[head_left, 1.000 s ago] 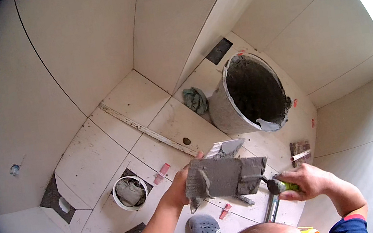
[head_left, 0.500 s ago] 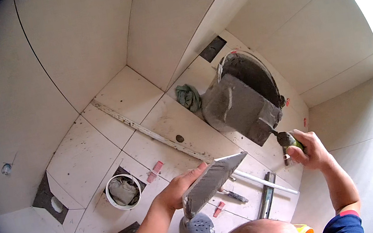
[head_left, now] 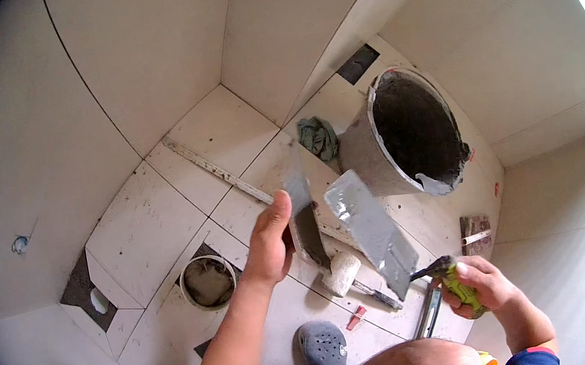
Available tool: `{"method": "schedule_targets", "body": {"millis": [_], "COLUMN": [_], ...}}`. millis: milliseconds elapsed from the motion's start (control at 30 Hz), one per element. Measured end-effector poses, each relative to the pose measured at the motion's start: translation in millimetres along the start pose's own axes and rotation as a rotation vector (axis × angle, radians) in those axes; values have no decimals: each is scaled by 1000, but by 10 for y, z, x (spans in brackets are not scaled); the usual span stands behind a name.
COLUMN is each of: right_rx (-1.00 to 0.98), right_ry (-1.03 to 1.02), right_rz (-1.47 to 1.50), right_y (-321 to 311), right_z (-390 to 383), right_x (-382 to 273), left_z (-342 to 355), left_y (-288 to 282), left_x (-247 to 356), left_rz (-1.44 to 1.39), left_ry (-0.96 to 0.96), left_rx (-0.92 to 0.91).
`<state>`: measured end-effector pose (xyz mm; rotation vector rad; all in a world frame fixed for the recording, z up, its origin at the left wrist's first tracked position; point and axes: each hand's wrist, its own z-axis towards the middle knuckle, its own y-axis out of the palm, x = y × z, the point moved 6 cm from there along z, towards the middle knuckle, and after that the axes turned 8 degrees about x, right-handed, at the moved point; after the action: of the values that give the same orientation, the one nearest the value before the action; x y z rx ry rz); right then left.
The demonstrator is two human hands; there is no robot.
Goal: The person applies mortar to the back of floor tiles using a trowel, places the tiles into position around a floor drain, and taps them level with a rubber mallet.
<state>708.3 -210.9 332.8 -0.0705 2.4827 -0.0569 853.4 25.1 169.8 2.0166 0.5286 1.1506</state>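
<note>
My left hand (head_left: 271,246) is closed on a piece of tile (head_left: 308,230), held up almost edge-on with grey mortar on the side facing the trowel. My right hand (head_left: 489,285) grips the green handle of a flat trowel (head_left: 371,227). The wet, shiny blade is tilted and points up and left, a short way to the right of the tile. A large mortar-smeared bucket (head_left: 358,160) stands beyond the blade, with dark grey mortar inside. Below the tile, a mallet with a white head (head_left: 341,275) lies on the floor.
A small white bucket (head_left: 187,294) of mortar stands at left. A green cloth (head_left: 318,138) lies beside the big bucket. A long straight strip (head_left: 209,167) crosses the tiled floor. A red wedge (head_left: 356,317) and a spirit level (head_left: 428,313) lie near my feet. Square floor openings (head_left: 358,64) show dark.
The trowel has swung left from the big bucket toward the tile, its blade turned to show a shiny face. My left hand has raised the tile and turned it more upright.
</note>
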Motion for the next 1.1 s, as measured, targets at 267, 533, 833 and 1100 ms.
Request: {"method": "schedule_targets", "body": {"millis": [267,533,833,1100], "right_rx": [-203,-173,11,175], "right_ry": [-10,-10,-424,-655], "right_rz": [117,52,-473,-854], "right_y": [180,-101,-96,-48], "right_z": [334,213,238,279], "right_x": [656,903,541,147], "left_z": [70,-17,-35,-173], "left_y": [54,-165,-143,70], "left_x": [302,571,330,116], "left_rz": [163,-146,-149,-211], "left_ry": [333,337,155,-47], "left_rx": [100,250,112,162]}}
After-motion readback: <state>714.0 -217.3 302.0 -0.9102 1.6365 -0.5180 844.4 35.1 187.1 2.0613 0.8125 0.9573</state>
